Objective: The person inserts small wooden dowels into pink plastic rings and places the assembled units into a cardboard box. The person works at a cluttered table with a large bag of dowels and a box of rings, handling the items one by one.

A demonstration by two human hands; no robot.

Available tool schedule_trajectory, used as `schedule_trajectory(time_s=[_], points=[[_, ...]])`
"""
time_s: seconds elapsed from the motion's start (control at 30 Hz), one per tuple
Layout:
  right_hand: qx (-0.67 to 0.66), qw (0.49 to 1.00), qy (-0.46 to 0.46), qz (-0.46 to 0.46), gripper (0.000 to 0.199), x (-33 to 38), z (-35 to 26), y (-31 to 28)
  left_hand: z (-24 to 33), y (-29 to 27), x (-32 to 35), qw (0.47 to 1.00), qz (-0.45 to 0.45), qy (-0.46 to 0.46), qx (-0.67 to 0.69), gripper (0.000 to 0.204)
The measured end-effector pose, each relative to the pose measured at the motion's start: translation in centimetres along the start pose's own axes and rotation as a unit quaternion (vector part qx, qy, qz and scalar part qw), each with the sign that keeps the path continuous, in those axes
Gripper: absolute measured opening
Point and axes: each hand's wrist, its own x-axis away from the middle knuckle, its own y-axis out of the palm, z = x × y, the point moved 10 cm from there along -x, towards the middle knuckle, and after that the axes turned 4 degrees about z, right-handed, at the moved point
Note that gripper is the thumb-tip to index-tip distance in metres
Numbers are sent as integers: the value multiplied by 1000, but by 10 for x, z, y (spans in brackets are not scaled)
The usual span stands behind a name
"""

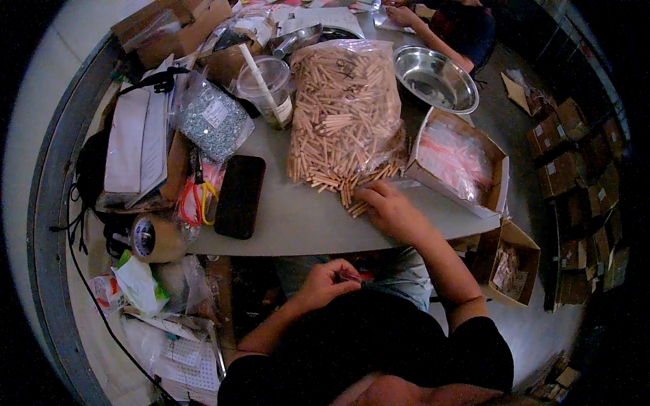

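Observation:
A big clear plastic bag (349,88) full of short wooden dowels lies on the table in front of me, its mouth toward me. Loose wooden dowels (344,188) spill from it onto the tabletop. My right hand (393,211) is at the right of this spill, fingers bent and closed on a few dowels; its fingertips partly cover them. Below the table edge, over my lap, my left hand (326,284) is closed. A small, thin, reddish piece shows between its thumb and fingers, too dark to name.
Right of the bag sit a white box (497,193) of clear, red-marked bags and a steel bowl (433,74). Leftward lie a phone (240,196), scissors (198,203), a bag of screws (213,118), a lidded cup (274,95) and tape (156,237). Another person's arm (433,40) reaches in beyond.

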Motion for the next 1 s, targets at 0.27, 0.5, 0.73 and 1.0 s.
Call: schedule_trajectory(time_s=[0.27,0.5,0.73,1.0], points=[[5,998,-64,-15,33,-2,-11,3,-16,16,-5,998,-52,-1,-28,28],[27,998,-55,5,26,32,-6,-5,-8,9,-6,1000,-6,14,-21,24],[16,999,28,35,28,37,-2,-19,-3,11,-17,996,18,2,-84,26],[27,1000,8,9,31,34,-7,-17,-28,26,-28,998,-32,-25,-52,29]])
